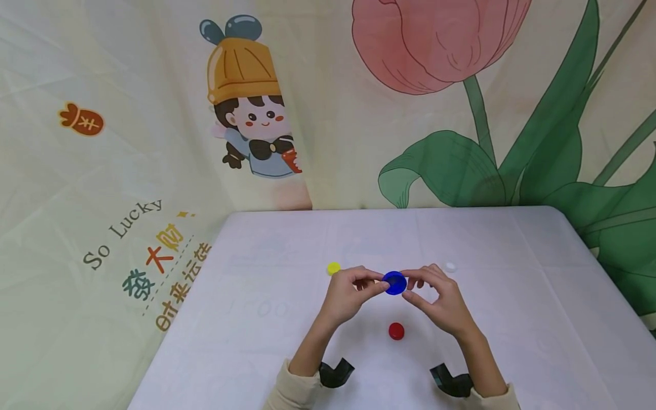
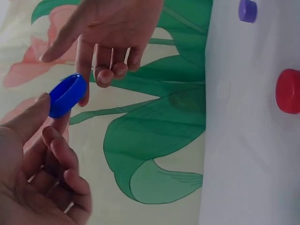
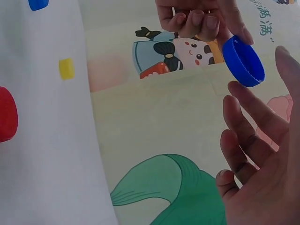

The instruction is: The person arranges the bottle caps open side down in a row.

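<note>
A blue bottle cap [image 1: 394, 283] is held up over the table with its hollow side showing. My left hand [image 1: 344, 295] pinches its edge between thumb and index finger, as the left wrist view shows with the same cap [image 2: 68, 95]. Beside its other edge is my right hand [image 1: 442, 299], thumb and index finger spread apart. In the right wrist view the right index fingertip [image 3: 234, 87] lies right by the cap's rim, while the thumb stands away from it. Below the hands a red cap [image 1: 396, 331] lies on the table.
On the white table [image 1: 266, 341] lie a yellow cap [image 1: 333, 267] behind my left hand and a whitish cap [image 1: 451, 266] behind my right. Wrist views add a purple cap [image 2: 247, 10] and another blue cap [image 3: 38, 3]. A printed cloth [image 1: 333, 142] hangs behind.
</note>
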### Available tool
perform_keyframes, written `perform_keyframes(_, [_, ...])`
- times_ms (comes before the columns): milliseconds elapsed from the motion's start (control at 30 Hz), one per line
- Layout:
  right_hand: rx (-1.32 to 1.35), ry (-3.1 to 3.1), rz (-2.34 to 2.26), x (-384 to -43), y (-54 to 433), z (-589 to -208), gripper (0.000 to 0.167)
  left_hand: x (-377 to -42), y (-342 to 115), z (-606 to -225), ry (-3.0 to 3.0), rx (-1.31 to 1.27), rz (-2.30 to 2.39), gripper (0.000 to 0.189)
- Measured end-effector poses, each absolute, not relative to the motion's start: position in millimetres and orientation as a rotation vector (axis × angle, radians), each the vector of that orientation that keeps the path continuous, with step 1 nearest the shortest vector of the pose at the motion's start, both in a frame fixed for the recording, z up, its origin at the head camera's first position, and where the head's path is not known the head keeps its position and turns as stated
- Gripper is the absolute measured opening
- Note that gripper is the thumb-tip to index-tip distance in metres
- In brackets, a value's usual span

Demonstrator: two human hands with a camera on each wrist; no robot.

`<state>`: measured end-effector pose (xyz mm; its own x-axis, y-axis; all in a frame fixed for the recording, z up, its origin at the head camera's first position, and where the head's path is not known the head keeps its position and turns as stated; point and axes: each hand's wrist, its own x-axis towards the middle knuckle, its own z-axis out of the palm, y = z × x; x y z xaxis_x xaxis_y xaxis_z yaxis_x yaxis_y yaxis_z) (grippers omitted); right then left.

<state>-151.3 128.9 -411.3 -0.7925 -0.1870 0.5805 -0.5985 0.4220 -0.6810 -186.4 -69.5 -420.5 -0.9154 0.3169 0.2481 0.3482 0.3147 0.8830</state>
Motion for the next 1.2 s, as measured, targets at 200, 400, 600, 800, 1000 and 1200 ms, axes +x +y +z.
perform_keyframes(200, [0.674, -2.321, 1.43, -152.6, 129.7, -414.4, 0.011, -187.5, -70.6, -424.8, -2.243, -0.971, -1.328, 0.018])
perform_keyframes(400, [0.679, -2.325, 1.526, -153.7, 129.9, -415.1, 0.014, -190.8, -72.3, -426.1, -2.035, -1.142, -0.974, 0.021])
perform_keyframes(600, [0.679, -2.302, 1.571, -153.5, 128.3, -415.2, 0.015, -191.3, -72.8, -425.7, -1.978, -1.173, -0.855, 0.022])
perform_keyframes(800, [0.672, -2.297, 1.575, -153.9, 127.1, -416.5, 0.015, -191.2, -72.8, -425.9, -1.99, -1.172, -0.807, 0.022])
perform_keyframes(1000, [0.674, -2.294, 1.57, -154.5, 126.8, -417.8, 0.014, -191.4, -72.8, -426.7, -2.017, -1.169, -0.829, 0.021])
perform_keyframes(1200, [0.656, -2.287, 1.567, -154.7, 126.2, -417.9, 0.014, -191.7, -74.0, -427.0, -2.066, -1.17, -0.834, 0.022])
